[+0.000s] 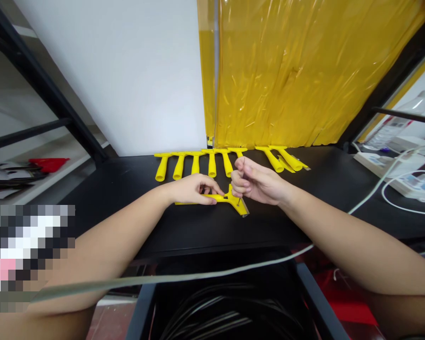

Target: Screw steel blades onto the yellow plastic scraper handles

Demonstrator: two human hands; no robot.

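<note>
A yellow scraper [239, 208] with a thin metal blade edge lies on the black table, its head pointing right. My left hand [193, 188] is closed around its handle and holds it against the tabletop. Pinched in my right hand [251, 179] is a thin metal rod, like a hex key [238, 201], whose lower end meets the scraper's head. Whether it sits in a screw is too small to tell. Beneath my left hand shows another flat yellow strip [184, 203], mostly hidden.
Several yellow scrapers [178, 166] stand in a row along the back, handles toward me; more lie at the right [290, 159]. A pale cable [212, 273] crosses in front. White power strips [403, 177] and a plastic bottle [393, 125] are at right. An open drawer [212, 307] holds black coils.
</note>
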